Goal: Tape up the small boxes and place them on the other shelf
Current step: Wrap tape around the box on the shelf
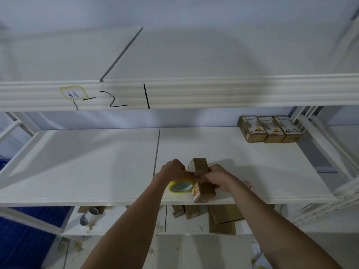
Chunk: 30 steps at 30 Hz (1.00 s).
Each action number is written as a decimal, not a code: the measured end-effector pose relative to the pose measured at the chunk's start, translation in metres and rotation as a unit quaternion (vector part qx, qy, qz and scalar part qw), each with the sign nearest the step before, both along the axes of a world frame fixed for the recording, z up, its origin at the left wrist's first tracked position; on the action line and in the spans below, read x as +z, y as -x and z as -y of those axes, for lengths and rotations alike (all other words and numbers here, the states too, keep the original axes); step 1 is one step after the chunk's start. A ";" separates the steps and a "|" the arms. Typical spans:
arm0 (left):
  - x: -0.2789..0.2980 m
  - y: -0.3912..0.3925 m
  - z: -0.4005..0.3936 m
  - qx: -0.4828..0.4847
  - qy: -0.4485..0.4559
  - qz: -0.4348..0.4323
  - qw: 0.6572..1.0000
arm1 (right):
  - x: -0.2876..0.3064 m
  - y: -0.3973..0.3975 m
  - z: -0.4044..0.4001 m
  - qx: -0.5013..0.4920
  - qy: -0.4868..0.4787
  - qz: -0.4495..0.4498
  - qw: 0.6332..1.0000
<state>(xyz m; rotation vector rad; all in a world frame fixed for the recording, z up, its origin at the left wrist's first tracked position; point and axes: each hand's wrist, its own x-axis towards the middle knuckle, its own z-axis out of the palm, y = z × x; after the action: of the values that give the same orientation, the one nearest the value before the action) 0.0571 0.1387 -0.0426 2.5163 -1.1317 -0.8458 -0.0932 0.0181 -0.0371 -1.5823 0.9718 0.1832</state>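
Note:
A yellow tape roll (181, 185) lies at the front edge of the middle white shelf (97, 162). My left hand (172, 168) grips its upper side. Right beside it a small brown cardboard box (204, 192) rests on the shelf, with another small box (200, 165) standing just behind it. My right hand (215, 177) is curled over the boxes where they meet, fingertips touching the tape end near my left hand. Three taped small boxes (270, 130) stand in a row at the shelf's back right.
The upper shelf beam (174, 94) with black marks and a yellow label overhangs the work area. The bottom shelf holds several brown cartons (223, 218) and a grey-white roll (88, 215). A metal upright (330, 144) frames the right side. Blue floor at left.

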 end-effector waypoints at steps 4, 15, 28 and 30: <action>0.006 -0.011 -0.007 -0.003 0.053 -0.091 0.994 | 0.003 0.006 0.011 -0.029 0.010 0.007 0.999; 0.010 -0.024 -0.006 0.007 0.012 -0.081 0.997 | 0.006 0.007 0.013 -0.021 -0.009 0.027 0.999; -0.001 -0.024 -0.008 0.017 -0.032 0.007 0.999 | 0.015 0.007 0.020 -0.036 -0.017 0.052 0.998; 0.001 -0.026 -0.008 0.027 -0.021 0.000 0.999 | 0.016 0.007 0.021 -0.033 -0.025 0.056 0.998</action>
<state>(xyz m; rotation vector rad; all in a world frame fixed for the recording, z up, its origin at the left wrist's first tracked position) 0.0827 0.1465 -0.0413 2.5691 -1.0502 -0.8643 -0.1004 -0.0027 -0.0209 -1.4958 0.9240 0.0707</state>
